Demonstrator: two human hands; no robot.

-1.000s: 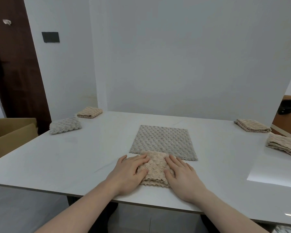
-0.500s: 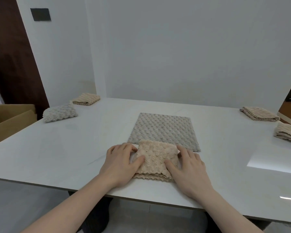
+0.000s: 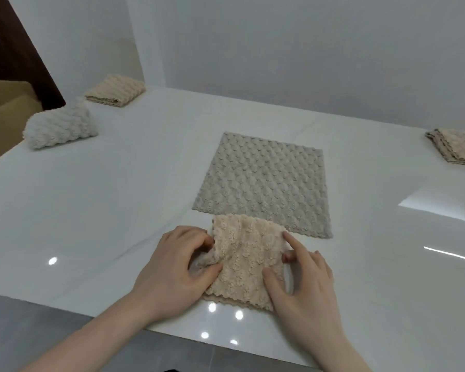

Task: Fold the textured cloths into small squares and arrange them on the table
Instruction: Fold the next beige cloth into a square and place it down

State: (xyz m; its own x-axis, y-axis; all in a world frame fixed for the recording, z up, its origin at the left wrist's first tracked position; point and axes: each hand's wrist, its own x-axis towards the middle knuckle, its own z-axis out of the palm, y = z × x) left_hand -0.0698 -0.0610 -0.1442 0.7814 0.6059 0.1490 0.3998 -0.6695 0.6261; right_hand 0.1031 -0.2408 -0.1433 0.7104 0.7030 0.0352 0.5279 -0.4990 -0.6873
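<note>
A folded beige textured cloth point(image 3: 246, 260) lies near the front edge of the white table point(image 3: 118, 200). My left hand point(image 3: 175, 269) pinches its left edge between thumb and fingers. My right hand point(image 3: 301, 280) rests on its right side, index finger stretched along the far right corner, thumb pressing the top. Just behind it a grey textured cloth point(image 3: 263, 183) lies spread flat. A folded white-grey cloth point(image 3: 59, 127) and a folded beige cloth point(image 3: 116, 89) sit at the far left; another folded beige cloth point(image 3: 457, 146) sits at the far right.
A cardboard box point(image 3: 6, 108) stands beyond the table's left edge, beside a dark door point(image 3: 14, 49). White walls close off the back. The table's front edge runs just below my wrists.
The view has dropped and come closer to the table. My left hand has shifted from lying flat on the beige cloth to pinching its left edge; my right fingers have spread over its right side.
</note>
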